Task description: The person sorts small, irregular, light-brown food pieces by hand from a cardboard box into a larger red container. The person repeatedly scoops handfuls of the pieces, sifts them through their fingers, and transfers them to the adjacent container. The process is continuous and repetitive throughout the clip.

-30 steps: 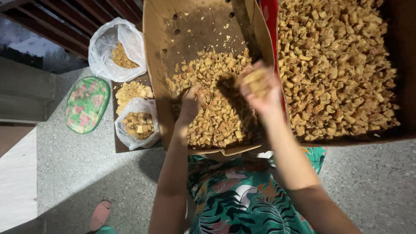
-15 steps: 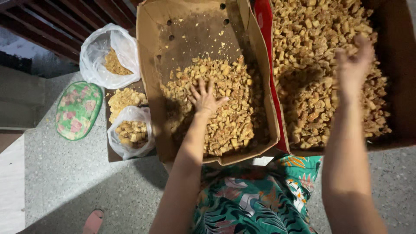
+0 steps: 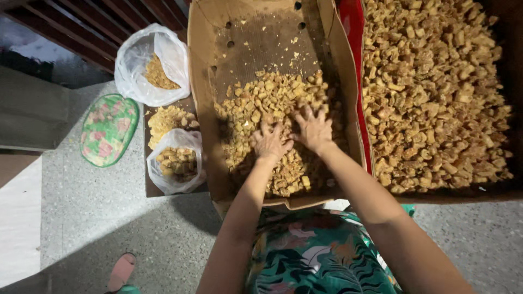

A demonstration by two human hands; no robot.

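Observation:
Both my hands rest palm down, fingers spread, on a heap of small golden-brown fried chunks [image 3: 261, 103] in a cardboard box [image 3: 202, 98]. My left hand [image 3: 269, 142] lies near the middle of the heap. Beside it, slightly farther in, my right hand [image 3: 313, 129] touches the chunks too. Neither hand grips anything that I can see. To the right, a second, larger box [image 3: 509, 60] is filled with the same chunks [image 3: 436, 92].
Left of the box stand a white plastic bag [image 3: 136, 60] with crumbs and a smaller bag [image 3: 174, 163] of chunks on a brown board, with a loose pile between them. A floral green cushion [image 3: 109, 129] lies on the speckled floor. My patterned dress [image 3: 321, 256] is below.
My right hand, which was raised with chunks and then over the right box, has come back down onto the left box's heap beside my left hand.

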